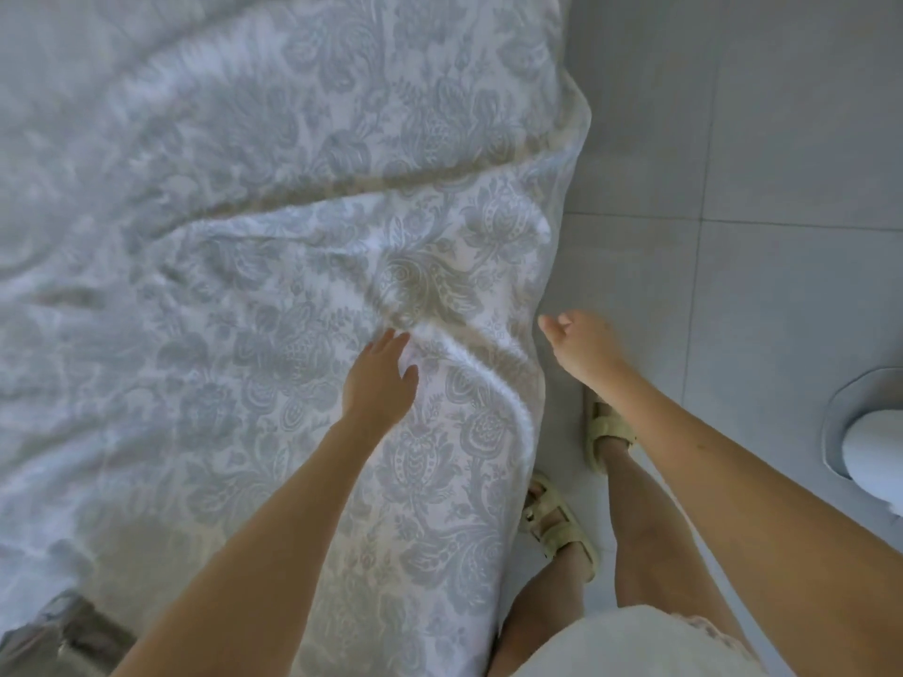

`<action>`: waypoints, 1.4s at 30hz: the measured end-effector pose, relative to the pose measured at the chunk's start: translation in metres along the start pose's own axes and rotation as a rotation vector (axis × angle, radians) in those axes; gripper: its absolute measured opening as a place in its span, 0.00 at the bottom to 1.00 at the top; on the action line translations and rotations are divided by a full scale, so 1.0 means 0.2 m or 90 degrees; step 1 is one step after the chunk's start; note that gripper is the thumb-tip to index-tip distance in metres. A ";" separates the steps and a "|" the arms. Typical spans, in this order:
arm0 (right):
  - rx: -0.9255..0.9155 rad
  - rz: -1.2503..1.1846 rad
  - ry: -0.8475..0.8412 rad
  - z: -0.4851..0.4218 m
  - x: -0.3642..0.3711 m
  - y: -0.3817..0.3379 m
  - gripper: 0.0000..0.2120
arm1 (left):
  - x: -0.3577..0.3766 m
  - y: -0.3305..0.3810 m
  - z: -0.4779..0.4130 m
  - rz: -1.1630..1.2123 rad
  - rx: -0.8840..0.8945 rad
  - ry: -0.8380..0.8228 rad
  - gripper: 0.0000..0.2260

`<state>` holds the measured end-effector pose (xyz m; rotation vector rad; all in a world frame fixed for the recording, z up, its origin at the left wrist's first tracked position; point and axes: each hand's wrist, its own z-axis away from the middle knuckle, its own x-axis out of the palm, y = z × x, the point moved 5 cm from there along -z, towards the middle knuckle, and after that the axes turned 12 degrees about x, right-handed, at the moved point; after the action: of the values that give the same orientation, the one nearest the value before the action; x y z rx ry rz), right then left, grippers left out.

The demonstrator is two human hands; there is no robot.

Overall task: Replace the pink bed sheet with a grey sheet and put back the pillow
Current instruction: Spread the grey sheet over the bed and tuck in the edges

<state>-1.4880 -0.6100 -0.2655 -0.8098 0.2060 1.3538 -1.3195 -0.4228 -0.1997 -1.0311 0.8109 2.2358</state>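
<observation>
Grey sheet (293, 212): floral print, spread over the bed and rumpled. Near: sandals (562, 525) on tiled floor (733, 188). Left hand (378, 378) flat on sheet, grip wide. Right hand (581, 346) just beside the draped edge, loosely curled, empty.
</observation>
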 end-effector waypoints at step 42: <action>-0.111 0.297 0.146 -0.98 -0.91 -1.16 0.10 | -1.10 0.16 -1.64 -0.294 -0.062 0.133 0.27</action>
<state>-1.2580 -0.8732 -0.2100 -1.1106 0.4845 1.7305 -1.0631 -0.7243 -0.1875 -1.3586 0.4834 1.8085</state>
